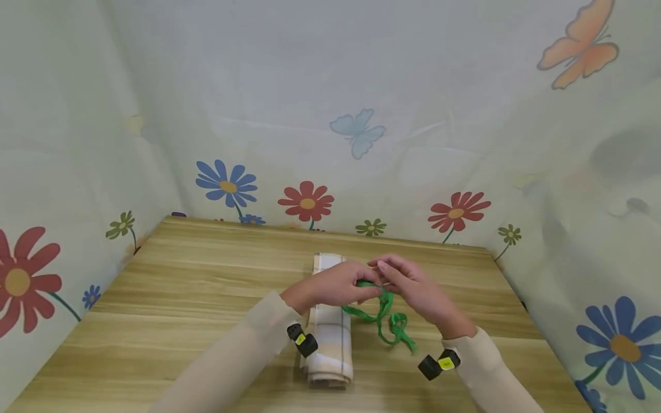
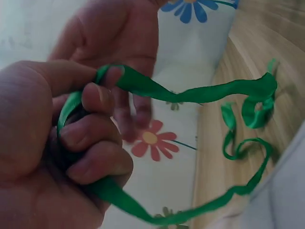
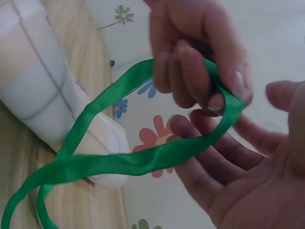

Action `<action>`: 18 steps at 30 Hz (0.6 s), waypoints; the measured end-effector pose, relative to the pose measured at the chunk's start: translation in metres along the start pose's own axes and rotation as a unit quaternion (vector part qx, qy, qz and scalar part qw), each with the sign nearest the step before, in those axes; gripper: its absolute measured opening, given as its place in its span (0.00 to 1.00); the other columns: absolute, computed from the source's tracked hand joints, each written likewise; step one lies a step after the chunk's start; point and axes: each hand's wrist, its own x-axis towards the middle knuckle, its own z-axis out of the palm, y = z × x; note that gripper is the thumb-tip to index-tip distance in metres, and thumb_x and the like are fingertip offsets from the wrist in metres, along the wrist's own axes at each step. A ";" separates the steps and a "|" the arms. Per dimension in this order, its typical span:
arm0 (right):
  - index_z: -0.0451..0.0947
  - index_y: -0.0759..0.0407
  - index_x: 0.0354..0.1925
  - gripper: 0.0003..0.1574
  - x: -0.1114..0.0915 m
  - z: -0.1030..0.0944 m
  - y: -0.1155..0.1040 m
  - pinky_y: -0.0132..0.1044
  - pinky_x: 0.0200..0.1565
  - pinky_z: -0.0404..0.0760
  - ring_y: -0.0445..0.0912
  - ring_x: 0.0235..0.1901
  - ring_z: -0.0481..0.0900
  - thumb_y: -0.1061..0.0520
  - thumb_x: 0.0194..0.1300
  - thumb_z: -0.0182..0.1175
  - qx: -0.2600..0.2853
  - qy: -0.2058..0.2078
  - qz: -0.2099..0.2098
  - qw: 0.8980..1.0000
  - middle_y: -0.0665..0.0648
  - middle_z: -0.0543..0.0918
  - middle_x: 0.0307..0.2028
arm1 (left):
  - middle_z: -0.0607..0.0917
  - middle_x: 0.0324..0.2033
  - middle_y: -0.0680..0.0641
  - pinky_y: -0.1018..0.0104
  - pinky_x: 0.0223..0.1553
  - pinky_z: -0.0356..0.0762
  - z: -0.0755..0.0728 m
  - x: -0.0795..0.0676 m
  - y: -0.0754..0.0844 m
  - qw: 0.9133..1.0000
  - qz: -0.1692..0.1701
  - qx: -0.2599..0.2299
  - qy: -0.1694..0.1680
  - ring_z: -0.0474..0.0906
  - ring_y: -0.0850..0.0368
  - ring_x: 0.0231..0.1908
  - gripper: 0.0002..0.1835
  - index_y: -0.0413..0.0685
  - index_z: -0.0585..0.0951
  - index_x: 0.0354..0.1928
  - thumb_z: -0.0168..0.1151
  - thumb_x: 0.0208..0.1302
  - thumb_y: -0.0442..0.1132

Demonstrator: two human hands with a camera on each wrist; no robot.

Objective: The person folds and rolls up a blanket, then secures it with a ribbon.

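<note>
A green ribbon (image 1: 384,307) hangs in a loop from my left hand (image 1: 341,284), its loose ends curling down onto the table right of the cloth. In the left wrist view, thumb and curled fingers grip the ribbon (image 2: 224,90). My right hand (image 1: 415,289) is close beside, its fingers loosely extended in the right wrist view near the ribbon (image 3: 147,160); whether they touch it I cannot tell. Beneath the left forearm lies a rolled or folded checked cloth (image 1: 330,344), white and beige with dark lines.
The wooden table (image 1: 222,275) runs back to a pale curtain (image 1: 289,86) printed with flowers and butterflies, which also hangs at both sides. Small black devices with yellow labels are strapped at the left wrist (image 1: 302,339) and the right wrist (image 1: 440,363).
</note>
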 end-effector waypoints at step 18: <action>0.79 0.59 0.27 0.19 -0.005 -0.034 -0.030 0.41 0.20 0.65 0.47 0.16 0.58 0.56 0.78 0.56 -0.112 -0.042 -0.041 0.992 0.48 0.62 0.17 | 0.71 0.18 0.52 0.66 0.26 0.65 -0.028 -0.019 0.023 0.993 -0.006 -0.110 0.031 0.63 0.57 0.19 0.13 0.48 0.82 0.34 0.56 0.78 0.44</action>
